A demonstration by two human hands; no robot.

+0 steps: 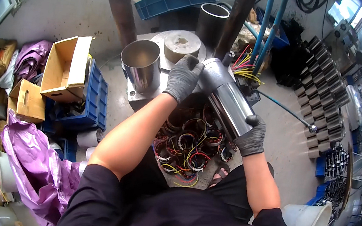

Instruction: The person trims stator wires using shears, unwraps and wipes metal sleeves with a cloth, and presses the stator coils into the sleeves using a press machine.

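Observation:
A shiny metal cylinder (pixel 233 108) with a duller grey upper end slants above the front right of the press bed. My right hand (pixel 252 137), in a dark grey glove, is wrapped around its lower end. Close by its upper end is my gloved left hand (pixel 184 78), fingers curled in; whatever they hold, if anything, is hidden. Left of that hand an open metal sleeve (pixel 140 64) stands upright on the metal bed (pixel 148 94). Behind it sits a round steel block (pixel 182 45) with a hole in its top. Several wound stators (pixel 186 143) with coloured wires lie below my hands.
Two steel posts (pixel 118 4) rise from the bed, with a dark tube (pixel 212 25) behind. At left are a blue crate (pixel 96 97), a cardboard box (pixel 65 68) and purple sheeting (pixel 37 162). Stacked metal sleeves (pixel 323 93) and a white bucket (pixel 308 223) stand at right.

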